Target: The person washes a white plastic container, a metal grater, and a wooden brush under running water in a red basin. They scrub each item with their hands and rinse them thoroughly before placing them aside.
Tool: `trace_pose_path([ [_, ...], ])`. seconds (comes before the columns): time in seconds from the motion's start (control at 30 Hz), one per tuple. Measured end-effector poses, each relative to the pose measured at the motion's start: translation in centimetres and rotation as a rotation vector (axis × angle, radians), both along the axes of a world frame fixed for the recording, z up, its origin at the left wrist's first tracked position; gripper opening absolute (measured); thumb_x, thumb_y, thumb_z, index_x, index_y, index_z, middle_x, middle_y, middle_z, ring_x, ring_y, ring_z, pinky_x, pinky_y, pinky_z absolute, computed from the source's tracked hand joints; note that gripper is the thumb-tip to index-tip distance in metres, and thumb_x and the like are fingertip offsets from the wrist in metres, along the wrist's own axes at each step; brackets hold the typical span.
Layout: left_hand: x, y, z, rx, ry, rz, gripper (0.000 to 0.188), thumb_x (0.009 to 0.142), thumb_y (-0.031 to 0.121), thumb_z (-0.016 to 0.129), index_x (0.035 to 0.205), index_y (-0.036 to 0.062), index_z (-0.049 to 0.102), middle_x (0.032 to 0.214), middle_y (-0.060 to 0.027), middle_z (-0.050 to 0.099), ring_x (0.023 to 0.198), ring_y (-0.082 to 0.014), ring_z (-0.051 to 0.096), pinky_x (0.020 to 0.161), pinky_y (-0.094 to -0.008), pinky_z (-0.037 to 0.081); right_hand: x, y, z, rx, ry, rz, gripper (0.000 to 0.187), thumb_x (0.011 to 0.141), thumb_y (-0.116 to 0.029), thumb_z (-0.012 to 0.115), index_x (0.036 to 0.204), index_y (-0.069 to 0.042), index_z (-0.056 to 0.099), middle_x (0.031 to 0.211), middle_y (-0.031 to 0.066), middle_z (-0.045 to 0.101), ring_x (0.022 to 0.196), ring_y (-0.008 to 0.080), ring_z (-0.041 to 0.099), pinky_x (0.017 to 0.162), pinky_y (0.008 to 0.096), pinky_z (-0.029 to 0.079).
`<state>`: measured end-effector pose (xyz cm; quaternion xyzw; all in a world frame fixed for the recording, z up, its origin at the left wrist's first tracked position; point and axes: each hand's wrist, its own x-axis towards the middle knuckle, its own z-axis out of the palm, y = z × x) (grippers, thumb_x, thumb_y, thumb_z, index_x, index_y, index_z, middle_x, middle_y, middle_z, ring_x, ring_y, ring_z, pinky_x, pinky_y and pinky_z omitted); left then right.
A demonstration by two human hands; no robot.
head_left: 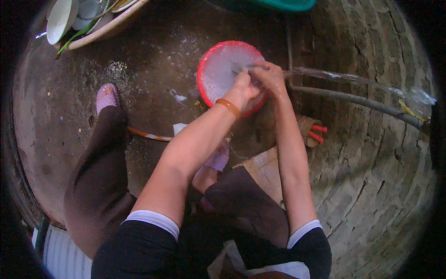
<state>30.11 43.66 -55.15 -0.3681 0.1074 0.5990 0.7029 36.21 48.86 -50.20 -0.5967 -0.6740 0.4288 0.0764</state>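
Note:
My left hand (246,88) and my right hand (271,76) are close together over the right side of a round red basin (200,76) filled with cloudy, foamy water. The fingers of both hands are bent inward around something small and greyish, too blurred to name. An amber-coloured bangle (228,108) circles my left wrist. From the right, a clear stream of water (339,76) runs toward my right hand and the basin.
A grey pipe (357,98) runs below the stream along the brick wall (371,176). Red sticks (317,134) poke from a brown holder by my right forearm. At upper left, a wide tub (111,29) holds bowls (60,21); a teal basin (290,4) is at the top.

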Motion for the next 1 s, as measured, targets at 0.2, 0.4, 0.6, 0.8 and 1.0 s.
trace_pose_path([
  [0.2,0.6,-0.5,-0.4,0.076,-0.039,0.059,0.038,0.092,0.033,0.027,0.117,0.0056,0.04,0.118,-0.0133,0.044,0.107,-0.03,0.044,0.091,-0.0489,0.036,0.4,-0.1,-0.1,0.114,-0.072,0.08,0.032,0.061,-0.024,0.067,0.087,-0.005,0.064,0.073,0.0065,0.063,0.065,0.0127,0.058,0.063,0.0254,0.046],
  [0.4,0.2,-0.5,1.1,-0.084,0.096,-0.039,0.035,0.093,0.031,0.027,0.115,0.0069,0.04,0.116,-0.0132,0.046,0.107,-0.0284,0.045,0.091,-0.0499,0.036,1.5,0.4,1.6,-0.089,0.04,0.175,0.035,0.061,-0.024,0.067,0.089,-0.003,0.063,0.073,0.0055,0.063,0.065,0.0116,0.057,0.061,0.0262,0.047],
  [0.6,-0.1,-0.2,1.1,-0.006,0.005,0.04,0.035,0.093,0.032,0.026,0.113,0.0068,0.042,0.116,-0.0135,0.046,0.108,-0.0283,0.045,0.091,-0.0507,0.036,0.0,0.1,1.6,0.049,-0.051,0.107,0.034,0.06,-0.025,0.067,0.085,-0.002,0.065,0.076,0.0066,0.064,0.067,0.0125,0.059,0.063,0.0259,0.047],
  [0.8,-0.1,-0.1,0.8,-0.074,-0.069,0.053,0.039,0.093,0.034,0.026,0.113,0.0058,0.042,0.117,-0.0135,0.045,0.107,-0.0283,0.045,0.089,-0.049,0.038,-0.8,0.1,1.8,0.15,-0.163,0.143,0.033,0.058,-0.026,0.068,0.082,-0.003,0.065,0.076,0.0068,0.064,0.068,0.0135,0.059,0.063,0.0271,0.047],
  [1.0,-0.4,-0.5,0.9,-0.064,-0.026,-0.051,0.041,0.091,0.039,0.028,0.114,0.0089,0.042,0.113,-0.0136,0.048,0.101,-0.029,0.049,0.086,-0.0505,0.04,-0.2,0.7,2.5,-0.093,-0.051,0.152,0.033,0.06,-0.025,0.068,0.083,-0.003,0.063,0.071,0.0035,0.062,0.064,0.0134,0.057,0.06,0.0273,0.047],
])
